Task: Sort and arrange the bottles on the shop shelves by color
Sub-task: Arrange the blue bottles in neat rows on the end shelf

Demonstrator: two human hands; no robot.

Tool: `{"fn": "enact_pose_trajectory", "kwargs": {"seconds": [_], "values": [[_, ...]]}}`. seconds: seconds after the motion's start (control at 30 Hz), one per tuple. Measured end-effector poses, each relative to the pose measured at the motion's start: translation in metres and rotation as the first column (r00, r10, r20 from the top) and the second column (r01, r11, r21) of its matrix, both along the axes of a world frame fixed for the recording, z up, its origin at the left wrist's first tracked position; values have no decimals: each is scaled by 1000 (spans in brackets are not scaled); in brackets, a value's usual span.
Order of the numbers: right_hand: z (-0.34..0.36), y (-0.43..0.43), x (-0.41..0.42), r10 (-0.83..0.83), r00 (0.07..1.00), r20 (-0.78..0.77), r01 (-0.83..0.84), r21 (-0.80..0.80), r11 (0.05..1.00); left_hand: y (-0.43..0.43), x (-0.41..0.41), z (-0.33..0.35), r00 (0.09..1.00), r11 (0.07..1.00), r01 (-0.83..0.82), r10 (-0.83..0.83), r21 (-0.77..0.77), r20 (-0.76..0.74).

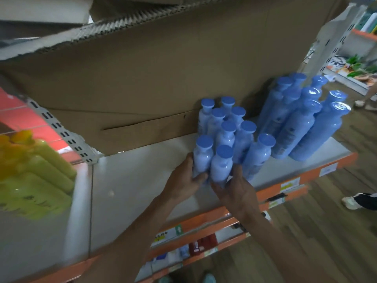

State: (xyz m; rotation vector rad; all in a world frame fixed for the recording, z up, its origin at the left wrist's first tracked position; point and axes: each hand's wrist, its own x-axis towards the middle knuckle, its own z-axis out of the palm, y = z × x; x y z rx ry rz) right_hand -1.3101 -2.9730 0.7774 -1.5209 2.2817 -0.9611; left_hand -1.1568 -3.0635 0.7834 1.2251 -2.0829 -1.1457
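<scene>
My left grip (pixel 181 182) is wrapped round the left pale blue bottle (pixel 203 156), thumb across its front and fingers on its far side. My right grip (pixel 238 190) is closed round the right pale blue bottle (pixel 221 166), just beside it. Both bottles are upright and touching at the front of the cluster of pale blue bottles (pixel 230 127). My grips hide their bases, so I cannot tell whether they rest on the grey shelf (pixel 132 180). The cluster stands right of the shelf's middle. Just to its right, at the shelf's end, is a group of taller, deeper blue bottles (pixel 302 119). Far to the left, well apart from the blue ones, sit blurred yellow-green bottles (pixel 38 170). A brown cardboard sheet (pixel 142 78) stands behind everything. The shelf's front edge carries an orange strip (pixel 306 176) with labels. Below it, a lower shelf holds a dark red bottle (pixel 202 245).
</scene>
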Motion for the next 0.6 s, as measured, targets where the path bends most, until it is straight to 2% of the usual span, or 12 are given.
{"fn": "enact_pose_trajectory", "kwargs": {"seconds": [0.1, 0.27, 0.37, 0.47, 0.6], "values": [[-5, -12, 19, 77, 996, -48, -78, -8, 997, -3, 27, -1, 1000, 1000, -1, 1, 6, -4], [-5, -44, 59, 35, 994, 100, -48, 130, 990, -18, 80, 0, 999, 999, -22, 21, 29, 50], [-10, -56, 78, 26, 993, 116, -46, 171, 984, -31, 109, 3, 995, 998, -46, 41, 50, 87], [-17, -58, 84, 100, 984, 149, -119, 128, 985, -40, 128, 4, 998, 993, 0, -8, 121, 68], [-23, -59, 81, 194, 961, 195, -216, 99, 971, -36, 125, 0, 999, 990, 29, -33, 141, 29]]}}
